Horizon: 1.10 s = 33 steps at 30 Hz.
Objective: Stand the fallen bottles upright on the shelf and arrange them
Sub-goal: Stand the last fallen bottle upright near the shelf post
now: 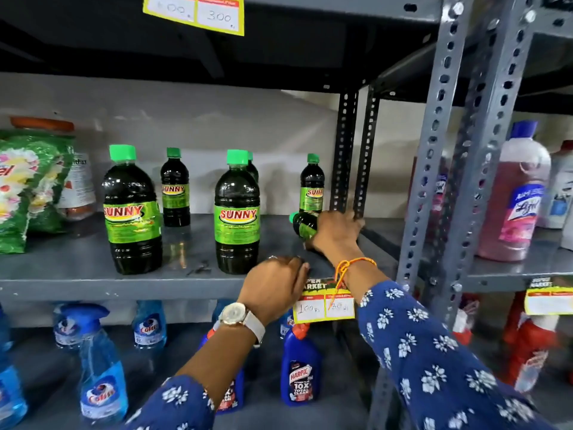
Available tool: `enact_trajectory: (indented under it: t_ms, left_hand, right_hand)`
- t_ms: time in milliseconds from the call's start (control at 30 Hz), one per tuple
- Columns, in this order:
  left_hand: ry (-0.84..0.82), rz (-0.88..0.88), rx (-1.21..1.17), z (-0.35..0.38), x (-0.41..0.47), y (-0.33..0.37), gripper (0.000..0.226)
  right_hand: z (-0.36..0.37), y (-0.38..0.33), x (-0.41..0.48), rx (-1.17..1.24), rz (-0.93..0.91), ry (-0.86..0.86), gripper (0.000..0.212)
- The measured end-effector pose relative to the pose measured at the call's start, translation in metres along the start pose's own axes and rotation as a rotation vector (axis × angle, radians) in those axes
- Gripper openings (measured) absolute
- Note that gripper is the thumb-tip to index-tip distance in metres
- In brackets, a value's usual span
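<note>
A grey metal shelf (77,268) crosses the middle of the frame. On it stand two large green-capped bottles (132,209) (237,212) in front, three small ones (175,187) (252,169) (311,184) behind. One small bottle (304,225) lies on its side at centre right. A green packet (24,187) stands at far left.

Both arms reach forward in blue floral sleeves. The right hand (336,231), arm stretched out furthest, is curled palm-down with fingers wrapped closed, an orange thread tied at its wrist. The left hand (273,287) is loosely fisted, knuckles up, a white-strapped watch on its wrist.
</note>
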<state>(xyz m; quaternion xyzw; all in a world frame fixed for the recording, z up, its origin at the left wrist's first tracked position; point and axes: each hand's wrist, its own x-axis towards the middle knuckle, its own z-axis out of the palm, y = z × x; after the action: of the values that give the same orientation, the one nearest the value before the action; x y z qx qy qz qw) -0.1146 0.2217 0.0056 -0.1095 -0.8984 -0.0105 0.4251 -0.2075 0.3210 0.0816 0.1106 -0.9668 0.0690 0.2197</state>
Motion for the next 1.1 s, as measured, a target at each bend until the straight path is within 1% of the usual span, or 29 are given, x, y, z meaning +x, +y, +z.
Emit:
enact_trajectory:
  t_ms: [67, 100, 133, 167, 200, 233, 267, 333, 400, 467, 633, 767, 800, 833, 900, 933, 967, 1000, 1067, 1100]
  left_hand:
    - [0.021, -0.004, 0.006, 0.003, 0.001, 0.001, 0.031]
    - [0.033, -0.007, 0.010, 0.005, 0.000, 0.000, 0.032]
    - [0.043, -0.009, 0.013, 0.006, -0.003, -0.002, 0.035]
    - [0.050, -0.010, 0.014, 0.007, -0.004, -0.003, 0.040]
    - [0.052, -0.010, 0.012, 0.008, -0.004, -0.004, 0.044]
    - [0.051, -0.010, 0.009, 0.009, -0.004, -0.004, 0.046]
    - [0.053, -0.009, 0.007, 0.010, -0.002, -0.003, 0.047]
    - [0.063, -0.009, 0.012, 0.011, 0.000, 0.001, 0.045]
    - [0.077, -0.012, 0.021, 0.011, -0.002, 0.005, 0.042]
    - [0.090, -0.013, 0.030, 0.011, -0.006, 0.005, 0.040]
    - [0.106, -0.011, 0.036, 0.010, -0.004, 0.001, 0.042]
    - [0.104, -0.014, 0.010, 0.014, -0.008, 0.004, 0.043]
    - [0.102, -0.014, 0.001, 0.016, -0.009, 0.005, 0.043]
    - [0.100, -0.014, -0.007, 0.018, -0.011, 0.007, 0.043]
    - [0.099, -0.019, -0.016, 0.019, -0.011, 0.010, 0.042]
    - [0.104, -0.026, -0.018, 0.018, -0.010, 0.009, 0.041]
    - [0.111, -0.034, -0.018, 0.017, -0.009, 0.008, 0.040]
    - [0.117, -0.045, -0.020, 0.016, -0.009, 0.006, 0.039]
    - [0.127, -0.062, -0.026, 0.015, -0.009, 0.003, 0.038]
    - [0.131, -0.066, -0.026, 0.015, -0.010, 0.001, 0.037]
  right_hand:
    - [0.008, 0.009, 0.005, 0.079, -0.006, 0.079, 0.046]
    - [0.014, 0.013, 0.006, 0.155, -0.008, 0.127, 0.047]
    - [0.019, 0.016, 0.004, 0.285, 0.004, 0.178, 0.051]
    - [0.024, 0.020, 0.003, 0.487, 0.029, 0.216, 0.054]
    - [0.023, 0.023, -0.001, 0.742, 0.049, 0.222, 0.054]
    - [0.023, 0.026, -0.003, 0.980, 0.056, 0.200, 0.050]
    - [0.021, 0.028, -0.005, 1.158, 0.038, 0.170, 0.045]
    - [0.019, 0.033, -0.009, 1.311, -0.016, 0.111, 0.036]
    - [0.022, 0.035, -0.011, 1.376, -0.043, 0.063, 0.034]
    - [0.026, 0.035, -0.012, 1.412, -0.021, 0.019, 0.036]
    - [0.028, 0.032, -0.008, 1.403, 0.030, -0.056, 0.038]
    - [0.033, 0.037, -0.010, 1.490, 0.043, -0.148, 0.050]
    - [0.036, 0.039, -0.011, 1.478, 0.037, -0.159, 0.052]
    - [0.035, 0.039, -0.014, 1.428, 0.041, -0.140, 0.060]
    - [0.034, 0.038, -0.016, 1.265, 0.039, -0.086, 0.086]
    - [0.036, 0.037, -0.014, 1.206, 0.023, -0.066, 0.092]
    - [0.035, 0.035, -0.014, 1.190, 0.012, -0.060, 0.090]
    - [0.037, 0.035, -0.011, 1.201, 0.006, -0.053, 0.082]
    - [0.036, 0.034, -0.008, 1.305, 0.010, -0.088, 0.066]
    - [0.035, 0.034, -0.008, 1.363, 0.001, -0.135, 0.059]
